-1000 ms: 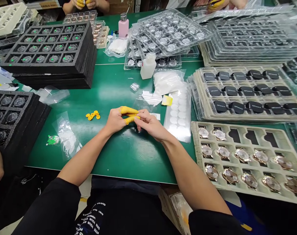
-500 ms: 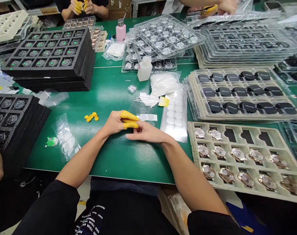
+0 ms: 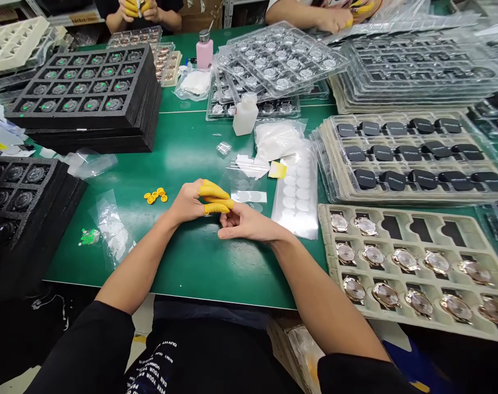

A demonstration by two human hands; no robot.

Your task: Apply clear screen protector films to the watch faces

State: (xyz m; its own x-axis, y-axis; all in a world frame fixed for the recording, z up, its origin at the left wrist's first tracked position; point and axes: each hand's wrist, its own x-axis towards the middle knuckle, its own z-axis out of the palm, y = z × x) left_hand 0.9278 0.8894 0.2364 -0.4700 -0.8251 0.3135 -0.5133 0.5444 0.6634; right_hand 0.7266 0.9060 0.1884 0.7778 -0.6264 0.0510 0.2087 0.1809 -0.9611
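Yellow finger cots cover the thumb and some fingers of my left hand (image 3: 194,201). That hand is closed in a pinch on a yellow finger cot (image 3: 229,204) at the index fingertip of my right hand (image 3: 249,221). My right thumb stands apart from the curled fingers below, and I see nothing held there. Left of both hands lies a small group of loose yellow finger cots (image 3: 155,195). Just behind the hands is a clear sheet with white round stickers (image 3: 249,196). The exact contact between the fingertips is partly hidden.
On the right are a tray of watch heads (image 3: 405,259) and stacked trays of black pieces (image 3: 413,153). Black foam trays (image 3: 80,82) stand at left. A white bottle (image 3: 245,115) and a sticker sheet (image 3: 296,191) lie ahead. Co-workers' hands (image 3: 136,7) show across the table.
My right thumb has moved away from its fingers, slightly to the right. My left fingers still meet the right fingertip. Across the table, a co-worker's arms have shifted left.
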